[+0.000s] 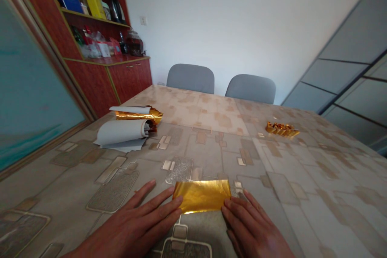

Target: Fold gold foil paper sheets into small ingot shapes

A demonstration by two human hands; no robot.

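A small rectangle of gold foil paper [203,196] lies flat on the patterned tablecloth [208,149], its long side running left to right. My left hand [145,215] rests with fingers stretched out, the fingertips touching the foil's left edge. On the opposite edge lie the fingertips of my right hand [250,221], its fingers extended and close together. Neither hand grips the paper; both press on it from the sides. Whether the rectangle is folded into layers I cannot tell for sure.
Curled sheets of white-backed gold paper [122,133] lie at the left of the table. Several folded gold pieces [281,129] stand in a row at the right. Two grey chairs [190,77] stand beyond the far edge, and a red wooden cabinet [130,76] fills the back left.
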